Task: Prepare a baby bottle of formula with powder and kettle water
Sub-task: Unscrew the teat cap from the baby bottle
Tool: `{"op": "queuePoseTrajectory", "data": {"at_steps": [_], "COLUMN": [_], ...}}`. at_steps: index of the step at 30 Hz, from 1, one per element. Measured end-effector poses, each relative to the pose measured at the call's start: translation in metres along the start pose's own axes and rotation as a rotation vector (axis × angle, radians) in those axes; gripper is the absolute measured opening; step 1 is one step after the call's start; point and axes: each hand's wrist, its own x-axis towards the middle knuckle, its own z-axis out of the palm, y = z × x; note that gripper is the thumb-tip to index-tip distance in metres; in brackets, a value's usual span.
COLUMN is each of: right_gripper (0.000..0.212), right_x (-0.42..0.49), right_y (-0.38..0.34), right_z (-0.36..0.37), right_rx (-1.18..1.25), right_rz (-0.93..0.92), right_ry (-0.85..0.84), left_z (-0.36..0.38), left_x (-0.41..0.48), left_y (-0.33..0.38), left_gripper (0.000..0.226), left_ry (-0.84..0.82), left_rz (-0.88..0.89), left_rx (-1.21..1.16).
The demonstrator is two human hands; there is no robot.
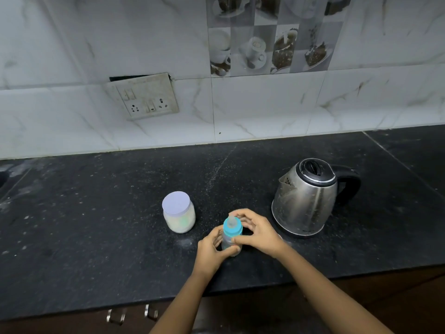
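Note:
A small baby bottle (pixel 228 239) with a blue screw collar (pixel 231 229) and a clear teat stands upright on the black counter (pixel 96 225). My left hand (pixel 212 249) wraps the bottle's lower body. My right hand (pixel 257 233) curls around the blue collar from the right. A clear jar of white powder (pixel 179 216) with a pale lilac lid stands just left of the bottle, lid on. The steel kettle (pixel 305 198), lid down and black handle to the right, sits on its base to the right of my hands.
A tiled wall runs behind the counter, with a loose switch-and-socket plate (pixel 144 98) at the left. The counter's front edge lies just below my wrists, with cabinet handles (pixel 131 314) under it. White powder specks dot the counter near the jar.

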Motion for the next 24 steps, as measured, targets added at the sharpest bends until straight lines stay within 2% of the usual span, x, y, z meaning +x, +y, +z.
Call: {"op": "queuePoseTrajectory", "data": {"at_steps": [3, 5, 7, 11, 15, 19, 24], "right_gripper": [0.057, 0.057, 0.058, 0.067, 0.054, 0.051, 0.057], "right_x": [0.001, 0.001, -0.005, -0.020, -0.025, -0.027, -0.029], "right_y": [-0.015, -0.027, -0.036, -0.038, -0.026, -0.008, 0.003], "right_z": [-0.010, -0.025, -0.045, -0.084, -0.090, -0.081, -0.075], "right_rx": [0.301, 0.332, 0.187, -0.432, -0.767, -0.907, -0.921], "right_rz": [0.015, 0.030, 0.018, 0.010, 0.100, 0.139, 0.174], "right_ry": [0.069, 0.096, 0.081, -0.093, -0.271, -0.344, -0.331], "left_z": [0.003, 0.005, 0.009, 0.019, 0.022, 0.021, 0.018], "left_x": [-0.003, -0.005, -0.008, -0.012, -0.014, -0.012, -0.012], "left_y": [-0.002, -0.002, 0.000, 0.002, 0.002, 0.001, -0.003], "left_gripper": [0.061, 0.060, 0.057, 0.055, 0.058, 0.059, 0.060], "left_ry": [0.012, 0.036, 0.065, 0.145, 0.179, 0.166, 0.145], "left_rz": [0.007, 0.014, 0.025, 0.043, 0.066, 0.070, 0.051], "left_rx": [0.000, 0.007, 0.018, 0.035, 0.081, 0.132, 0.172]}}
